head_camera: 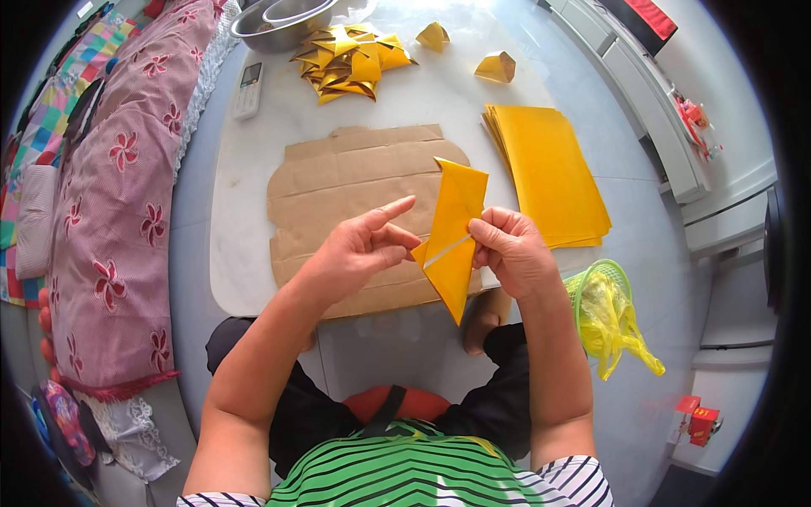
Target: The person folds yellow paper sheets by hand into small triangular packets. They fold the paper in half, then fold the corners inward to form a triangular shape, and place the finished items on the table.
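A folded sheet of gold paper (pixel 457 209) is held up above the front part of a flattened cardboard piece (pixel 342 180). My right hand (pixel 514 248) pinches its right edge between thumb and fingers. White shows along a slanting line across the fold, and the lower end tapers to a point. My left hand (pixel 370 247) is at the paper's left corner, fingers spread and the index finger raised. Its fingertips reach that corner; whether they press on it is hard to see. To the right lies a stack of flat gold paper sheets (pixel 554 171).
On the white table (pixel 237 190) are a pile of folded gold paper pieces (pixel 348 60), two separate folded pieces (pixel 433 37), a remote control (pixel 248 90) and metal bowls (pixel 279 25). A green basket (pixel 575 295) with a yellow plastic bag (pixel 605 320) stands right. A pink-covered sofa (pixel 123 209) is left.
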A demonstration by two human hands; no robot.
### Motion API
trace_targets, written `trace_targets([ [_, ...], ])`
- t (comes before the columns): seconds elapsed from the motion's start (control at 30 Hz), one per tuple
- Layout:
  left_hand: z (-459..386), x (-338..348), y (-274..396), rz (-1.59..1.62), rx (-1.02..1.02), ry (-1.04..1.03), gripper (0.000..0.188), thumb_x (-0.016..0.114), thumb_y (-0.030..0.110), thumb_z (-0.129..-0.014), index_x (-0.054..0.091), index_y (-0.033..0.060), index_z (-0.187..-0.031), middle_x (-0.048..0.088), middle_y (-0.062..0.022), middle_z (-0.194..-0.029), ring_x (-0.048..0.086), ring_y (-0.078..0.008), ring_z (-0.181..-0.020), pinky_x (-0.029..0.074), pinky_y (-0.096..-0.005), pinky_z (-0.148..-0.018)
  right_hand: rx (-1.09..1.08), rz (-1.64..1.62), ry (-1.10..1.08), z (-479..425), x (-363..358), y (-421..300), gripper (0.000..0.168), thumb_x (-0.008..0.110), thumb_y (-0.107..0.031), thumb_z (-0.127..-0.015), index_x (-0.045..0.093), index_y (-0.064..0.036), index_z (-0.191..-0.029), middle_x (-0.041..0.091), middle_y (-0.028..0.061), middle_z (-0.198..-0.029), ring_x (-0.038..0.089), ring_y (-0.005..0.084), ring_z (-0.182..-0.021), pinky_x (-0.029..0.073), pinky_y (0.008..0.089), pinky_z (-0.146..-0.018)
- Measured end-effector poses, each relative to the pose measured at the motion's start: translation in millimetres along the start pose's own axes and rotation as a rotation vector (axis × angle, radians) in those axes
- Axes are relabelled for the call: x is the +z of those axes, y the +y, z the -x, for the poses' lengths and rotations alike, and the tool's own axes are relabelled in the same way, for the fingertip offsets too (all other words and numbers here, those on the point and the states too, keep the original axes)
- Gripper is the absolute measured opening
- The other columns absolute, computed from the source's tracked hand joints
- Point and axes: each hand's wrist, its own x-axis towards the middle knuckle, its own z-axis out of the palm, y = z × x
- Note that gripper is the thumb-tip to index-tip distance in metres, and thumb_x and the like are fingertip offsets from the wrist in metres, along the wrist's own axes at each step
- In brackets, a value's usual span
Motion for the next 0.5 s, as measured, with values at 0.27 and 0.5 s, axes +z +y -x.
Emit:
trace_targets([
  [0.27, 7, 13, -10, -0.260, 0.293, -0.083, 0.046, 0.059, -0.011, -0.085, 0.062, 0.0079, -0.126, 0.070, -0.0054, -0.106, 0.065, -0.0118, -0.097, 0.051, -0.0252, -0.088, 0.095, -0.157, -0.126, -1, 3, 6, 0.013, 0.067, -0.017, -0.092, 0.065, -0.005, -0.090, 0.066, 0.0033, -0.078, 0.059, 0.0094, -0.060, 0.051, 0.0230, -0.059],
  [0.5, 6, 8, -12, -0.330, 0.429, -0.079, 0.021, 0.065, -0.010, -0.085, 0.071, 0.0021, -0.101, 0.072, -0.0085, -0.094, 0.069, -0.0167, -0.086, 0.055, -0.0254, -0.077, 0.105, -0.143, -0.143, -1, 4, 7, 0.012, 0.066, -0.017, -0.093, 0.065, -0.005, -0.090, 0.065, 0.0034, -0.077, 0.058, 0.0092, -0.061, 0.049, 0.0232, -0.059],
])
